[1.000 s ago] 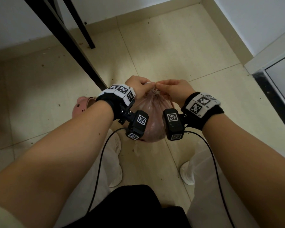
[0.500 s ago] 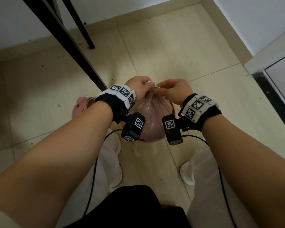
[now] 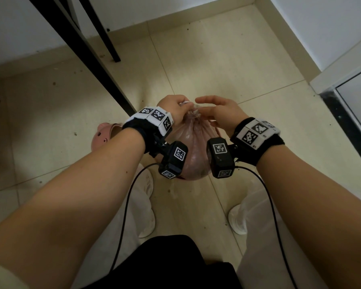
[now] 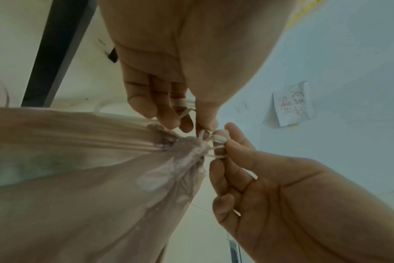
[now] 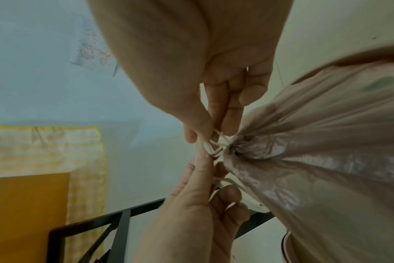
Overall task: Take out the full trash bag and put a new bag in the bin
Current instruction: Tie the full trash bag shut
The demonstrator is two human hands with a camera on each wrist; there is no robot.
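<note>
A full pink translucent trash bag (image 3: 194,147) hangs between my wrists, its neck gathered tight at the top. A thin white drawstring (image 4: 215,137) loops out of the neck. My left hand (image 3: 182,105) holds one strand in its curled fingers; in the left wrist view that strand runs under the left hand's fingertips (image 4: 187,122). My right hand (image 3: 204,107) pinches the string loops (image 5: 216,146) between thumb and fingers beside the neck, with its forefinger stretched out over the bag. The bag's underside and whatever lies below it are hidden.
Black metal table legs (image 3: 88,57) slant down to the tiled floor just left of the bag. A pink slipper (image 3: 104,136) lies at the left. My white shoes (image 3: 238,222) stand below the bag. A white door frame (image 3: 342,84) is at the right.
The right hand's forefinger has stretched out and its fingers have spread, while both hands keep working the drawstring at the bag's neck. The bag stays where it was.
</note>
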